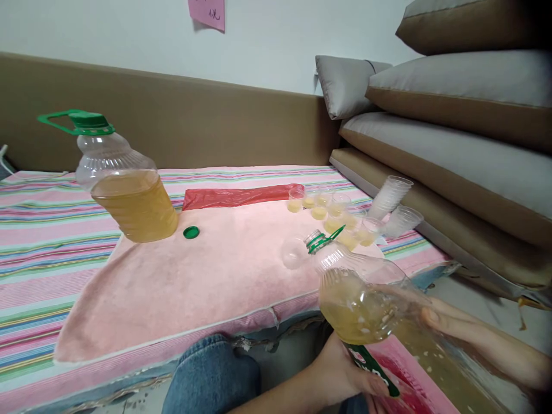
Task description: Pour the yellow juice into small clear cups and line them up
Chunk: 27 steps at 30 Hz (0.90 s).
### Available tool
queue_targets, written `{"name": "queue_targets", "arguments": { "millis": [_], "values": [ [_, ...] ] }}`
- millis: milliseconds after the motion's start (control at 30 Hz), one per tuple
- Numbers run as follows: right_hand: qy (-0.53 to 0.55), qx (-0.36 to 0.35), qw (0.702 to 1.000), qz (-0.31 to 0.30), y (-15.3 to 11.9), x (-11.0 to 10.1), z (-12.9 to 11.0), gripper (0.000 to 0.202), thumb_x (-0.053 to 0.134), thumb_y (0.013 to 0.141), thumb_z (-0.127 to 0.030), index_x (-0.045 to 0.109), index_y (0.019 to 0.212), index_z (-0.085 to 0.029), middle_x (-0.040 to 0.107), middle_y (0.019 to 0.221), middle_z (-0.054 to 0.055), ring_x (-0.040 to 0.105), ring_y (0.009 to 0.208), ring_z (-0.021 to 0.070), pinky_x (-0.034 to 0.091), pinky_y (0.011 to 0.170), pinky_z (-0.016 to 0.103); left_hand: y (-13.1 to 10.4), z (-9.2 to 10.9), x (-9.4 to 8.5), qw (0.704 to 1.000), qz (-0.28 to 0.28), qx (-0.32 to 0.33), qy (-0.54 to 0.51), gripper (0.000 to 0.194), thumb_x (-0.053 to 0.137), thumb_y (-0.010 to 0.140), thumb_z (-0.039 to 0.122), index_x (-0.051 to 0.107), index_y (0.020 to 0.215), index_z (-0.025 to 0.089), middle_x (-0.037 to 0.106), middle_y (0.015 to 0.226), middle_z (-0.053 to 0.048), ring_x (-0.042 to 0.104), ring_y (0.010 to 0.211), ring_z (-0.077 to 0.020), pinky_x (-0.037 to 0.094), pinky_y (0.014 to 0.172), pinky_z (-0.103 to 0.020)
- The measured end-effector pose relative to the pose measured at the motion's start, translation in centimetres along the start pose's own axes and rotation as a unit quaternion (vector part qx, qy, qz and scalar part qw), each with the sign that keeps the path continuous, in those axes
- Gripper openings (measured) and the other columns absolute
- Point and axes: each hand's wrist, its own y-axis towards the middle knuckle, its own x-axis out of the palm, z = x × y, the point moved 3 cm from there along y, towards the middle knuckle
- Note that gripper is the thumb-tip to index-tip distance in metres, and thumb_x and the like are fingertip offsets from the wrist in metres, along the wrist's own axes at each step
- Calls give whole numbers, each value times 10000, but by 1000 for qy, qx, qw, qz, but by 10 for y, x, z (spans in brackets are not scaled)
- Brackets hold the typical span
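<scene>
A large clear plastic bottle of yellow liquid is tilted in front of me, its uncapped neck pointing left over the cloth. My left hand supports it from beneath, near a dark green label strip. On its upper right side, my right hand grips it, fingers partly hidden behind the plastic. Just left of the bottle's mouth stands a clear plastic cup with no yellow liquid visible in it. Several cups of yellow liquid stand behind. A green cap lies on the pink cloth.
A second big bottle, capped green and part full, stands at the left. Two stacks of clear cups lean at the right beside piled cushions. A folded red plastic sheet lies at the back. My knee is below the edge.
</scene>
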Motion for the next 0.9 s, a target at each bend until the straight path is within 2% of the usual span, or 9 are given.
{"name": "queue_targets", "arguments": {
  "millis": [100,200,300,433,500,567,667,767,900],
  "values": [
    [-8,7,1000,-3,2,-3,4,546,510,835,-571,530,1333,-346,421,1498,-4,300,1400,329,186,1160,508,0,-4,-2,1000,12,11,-16,948,879,364,514,579,1131,44,708,875,-154,702,867,-311,554,776,-415],
    [-17,15,1000,2,3,-5,5,519,520,833,-565,546,1313,-369,418,1499,-26,274,1410,329,144,1167,512,0,-7,-1,999,-2,10,-38,872,876,409,501,585,1098,53,709,838,-130,713,798,-280,561,726,-377],
    [-12,19,1000,-1,3,-5,3,492,506,857,-540,538,1319,-375,429,1492,-32,308,1397,320,204,1162,477,1,-10,0,999,-16,11,-49,834,866,440,509,588,1080,53,708,848,-130,713,796,-273,557,725,-377],
    [-7,16,1000,3,5,-6,1,489,536,846,-531,550,1308,-373,451,1477,-22,338,1381,337,248,1145,480,2,-14,-3,999,-5,17,-50,886,860,417,538,577,1099,49,703,914,-158,705,854,-291,548,748,-389],
    [-7,18,1000,3,6,-7,2,483,556,834,-530,567,1292,-375,449,1478,-25,321,1389,335,222,1152,478,2,-15,-3,998,-7,5,-58,902,870,404,528,572,1107,46,708,842,-139,712,770,-263,552,684,-341],
    [-2,22,1000,3,6,-7,3,472,564,826,-540,585,1271,-383,448,1479,-32,312,1394,331,202,1156,473,1,-14,-1,997,-29,-30,-69,860,873,416,518,587,1069,39,696,701,-102,687,579,-201,524,540,-257],
    [10,30,999,6,6,-6,2,457,553,835,-545,585,1266,-397,433,1488,-45,291,1406,312,166,1162,454,-1,-6,6,992,-57,-82,-71,716,866,427,525,629,887,30,639,546,-61,562,350,-114,398,349,-163],
    [9,36,999,9,5,-6,1,454,537,853,-531,571,1283,-388,409,1503,-42,252,1423,293,143,1163,439,-2,2,11,993,-54,-93,-57,653,852,417,558,629,743,38,609,504,-48,516,307,-88,349,299,-141],
    [-8,28,1000,9,7,-8,2,461,568,830,-538,607,1253,-358,454,1476,-12,291,1406,312,153,1160,463,-2,6,14,993,-52,-94,-52,704,844,387,590,640,775,39,605,494,-42,516,300,-93,344,292,-140]
  ]
}}
